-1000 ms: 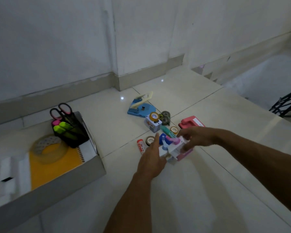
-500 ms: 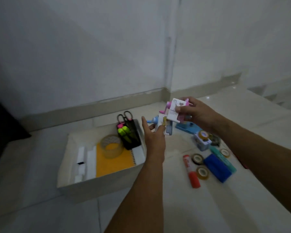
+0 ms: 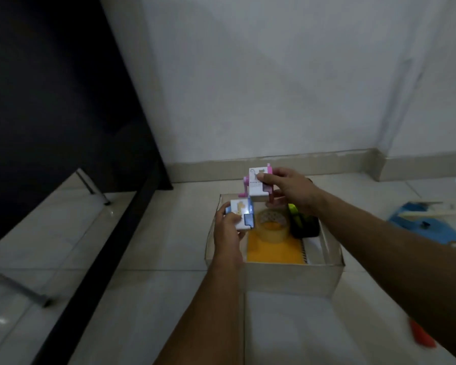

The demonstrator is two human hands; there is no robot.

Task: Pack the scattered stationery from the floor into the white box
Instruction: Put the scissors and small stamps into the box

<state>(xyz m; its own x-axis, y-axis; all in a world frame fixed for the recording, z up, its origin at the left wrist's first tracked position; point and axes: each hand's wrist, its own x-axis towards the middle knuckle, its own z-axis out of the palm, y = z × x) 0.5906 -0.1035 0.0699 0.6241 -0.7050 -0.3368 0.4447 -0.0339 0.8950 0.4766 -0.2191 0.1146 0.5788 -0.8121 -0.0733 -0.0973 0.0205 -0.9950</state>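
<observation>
Box (image 3: 287, 277), where is it?
— On the floor tiles, near the wall, open side up. Its near wall faces the camera.

And what's in it?
— A yellow notebook (image 3: 274, 251) lies flat on the bottom. A tape roll (image 3: 271, 227) sits on the notebook's far end. Just right of the roll stands a black holder (image 3: 304, 227) with a green marker (image 3: 294, 213) in it.

What are the hands doing?
— Both are up over the box's far left part. The left hand (image 3: 228, 233) has its fingers curled round a blue sharpener (image 3: 241, 214) (a white block with a blue end), above the left wall. The right hand (image 3: 290, 191) pinches a pink sharpener (image 3: 258, 184) between thumb and fingers, higher, over the far rim.

Do the two sharpeners touch?
— The pink crank hangs just beside the blue one's top corner. I cannot tell whether they meet.

Is anything left on the floor?
— A blue punch (image 3: 416, 222) lies to the right, well apart from the box. A red stick (image 3: 421, 335) is blurred at the lower right edge, partly behind the right forearm.
</observation>
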